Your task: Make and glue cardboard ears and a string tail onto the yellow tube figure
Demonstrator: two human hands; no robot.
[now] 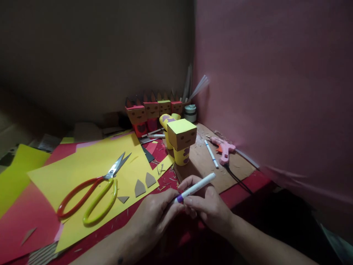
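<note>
Between my two hands is a white marker (199, 184) with a purple band, slanting up to the right over the table's front edge. My left hand (158, 211) pinches its lower, purple end. Thumb and fingers of my right hand (211, 206) close around its white barrel. Just beyond them stands a cardboard figure (182, 139) with a yellow-topped box head, a drawn face and a yellow body with purple shapes. To the left, two pointed cardboard pieces (140, 188) and a small cardboard triangle (123, 199) lie on yellow paper (91, 162).
Scissors (106, 178) with red and yellow handles lie partly spread on the paper. A pink glue gun (225, 149) and a blue-banded marker (211, 154) rest on a cardboard sheet (200, 173). Several box-headed figures (137, 115) and a lidded jar (190, 113) stand at the back.
</note>
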